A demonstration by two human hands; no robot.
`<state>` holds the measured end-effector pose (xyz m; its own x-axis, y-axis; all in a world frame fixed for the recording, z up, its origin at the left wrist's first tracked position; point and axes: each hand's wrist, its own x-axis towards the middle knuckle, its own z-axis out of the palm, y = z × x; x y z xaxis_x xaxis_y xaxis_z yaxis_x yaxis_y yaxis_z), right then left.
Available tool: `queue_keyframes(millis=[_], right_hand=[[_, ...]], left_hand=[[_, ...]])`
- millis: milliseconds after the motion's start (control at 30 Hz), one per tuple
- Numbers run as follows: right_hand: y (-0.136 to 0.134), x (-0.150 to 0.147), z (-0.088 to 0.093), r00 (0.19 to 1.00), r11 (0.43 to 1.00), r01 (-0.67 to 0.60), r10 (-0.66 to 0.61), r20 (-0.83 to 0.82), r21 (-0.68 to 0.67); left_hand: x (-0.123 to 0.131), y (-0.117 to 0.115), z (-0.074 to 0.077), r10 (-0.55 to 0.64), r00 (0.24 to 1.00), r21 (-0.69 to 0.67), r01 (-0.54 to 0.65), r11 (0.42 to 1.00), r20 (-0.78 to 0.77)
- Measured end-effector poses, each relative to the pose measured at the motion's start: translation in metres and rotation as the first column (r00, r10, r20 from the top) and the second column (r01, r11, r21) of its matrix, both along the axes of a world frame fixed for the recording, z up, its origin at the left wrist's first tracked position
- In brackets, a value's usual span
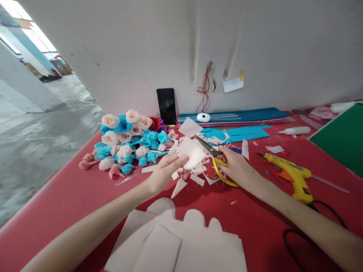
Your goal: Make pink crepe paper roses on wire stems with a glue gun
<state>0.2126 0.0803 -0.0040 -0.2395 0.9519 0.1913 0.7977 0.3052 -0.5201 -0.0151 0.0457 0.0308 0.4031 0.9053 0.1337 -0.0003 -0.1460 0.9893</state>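
Between thumb and fingers, my left hand [171, 164] pinches a pale piece of paper [193, 153] with a rounded edge. My right hand [231, 162] grips yellow-handled scissors [219, 172], whose dark blades lie at the paper's upper right edge. Whether the blades touch the paper, I cannot tell. Under both hands lie pale paper scraps [197, 179]. Closer to me are larger pale sheets [210, 241], some with rounded tops, and a thin clear stick [151, 229] rests on them.
Pale, blue and red paper flowers [124, 139] are heaped at the left. A black phone [166, 105] leans on the wall. Blue sheets [238, 133] lie at the back. A yellow glue gun [297, 177] with a black cord, a white bottle [296, 130] and a green board [343, 139] are at the right.
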Motion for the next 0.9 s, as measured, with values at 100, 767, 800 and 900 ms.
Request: queue_keyframes(millis=[100, 767, 800, 900], right_hand=[[-0.006, -0.006, 0.017, 0.994, 0.995, -0.062, 0.069, -0.083, 0.081], [-0.069, -0.045, 0.061, 0.867, 0.914, -0.194, 0.329, -0.374, 0.356], [-0.07, -0.044, 0.059, 0.868, 0.902, -0.206, 0.347, -0.355, 0.379], [-0.072, -0.041, 0.055, 0.862, 0.879, -0.25, 0.393, -0.32, 0.407]], left_hand=[[0.003, -0.005, 0.0, 0.051, 0.997, 0.082, -0.046, 0.996, -0.05], [0.005, -0.022, 0.013, 0.095, 0.991, 0.627, -0.015, 0.779, -0.095], [0.005, -0.023, 0.015, 0.092, 0.991, 0.645, -0.01, 0.764, -0.093], [0.007, -0.026, 0.016, 0.046, 0.997, 0.67, 0.01, 0.742, -0.066]])
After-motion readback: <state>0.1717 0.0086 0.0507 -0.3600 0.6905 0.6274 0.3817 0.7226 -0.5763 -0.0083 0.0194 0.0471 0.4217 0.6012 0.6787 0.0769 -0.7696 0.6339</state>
